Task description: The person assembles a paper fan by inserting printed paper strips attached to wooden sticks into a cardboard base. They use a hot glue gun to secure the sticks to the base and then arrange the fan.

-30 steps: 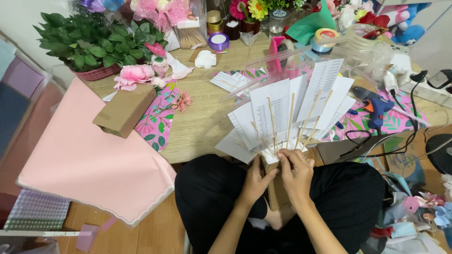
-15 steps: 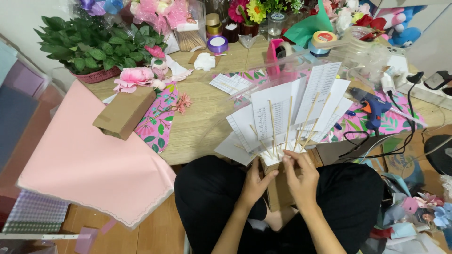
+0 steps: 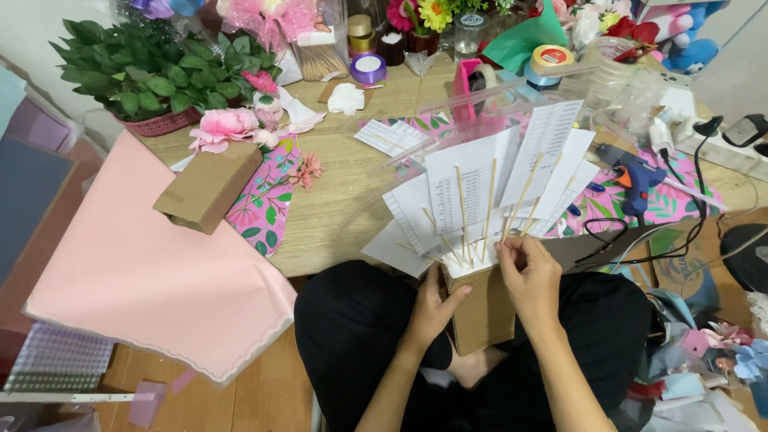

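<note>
I see a small cardboard box (image 3: 482,308) standing upright on the lap of the person, just in front of the wooden table (image 3: 344,200). The left hand (image 3: 432,308) is wrapped around the left side of this box, with the thumb on its front face, so it grips the box. The right hand (image 3: 530,276) is at the top right edge of the box; its fingers are pinched together near the base of one thin wooden stick (image 3: 520,200), but I cannot tell for sure if they close on the stick or only touch it. Several such sticks rise from the box like a fan, and white printed paper sheets (image 3: 512,168) are fixed on them. Left of the box, a big pink paper sheet (image 3: 152,280) hangs over the table edge. A second brown box (image 3: 208,186) lies on that pink sheet. Right of the box in the lap, a blue glue gun (image 3: 638,186) rests on the table. Far behind, a basket of green leaves (image 3: 144,76) stands.
</note>
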